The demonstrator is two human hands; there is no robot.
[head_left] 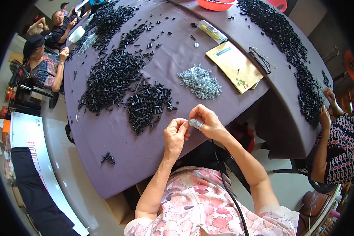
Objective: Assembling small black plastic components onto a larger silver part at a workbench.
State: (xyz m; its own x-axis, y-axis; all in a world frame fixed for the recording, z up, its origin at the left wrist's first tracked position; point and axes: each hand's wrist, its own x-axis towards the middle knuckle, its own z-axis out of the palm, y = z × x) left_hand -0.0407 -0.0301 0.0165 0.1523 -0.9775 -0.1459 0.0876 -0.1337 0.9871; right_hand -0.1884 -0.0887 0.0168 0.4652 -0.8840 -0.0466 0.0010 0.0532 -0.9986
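My left hand (174, 135) and my right hand (207, 122) meet above the near edge of the cloth-covered table. A bunch of small silvery, see-through pieces (196, 124) sits in my right hand, gripped by curled fingers. The thumb and fingertips of my left hand are pinched together beside that bunch; whatever lies between them is too small to make out. Just beyond my hands is a loose pile of similar silvery pieces (200, 82). To its left lies a heap of short black tube-like pieces (149, 104).
A larger black heap (112, 78) spreads farther left. Right of the silvery pile lie a yellow booklet (234, 67), eyeglasses (260, 59) and a clear case (212, 31). A red basket (217, 4) stands at the back. Other people sit at the left and right sides.
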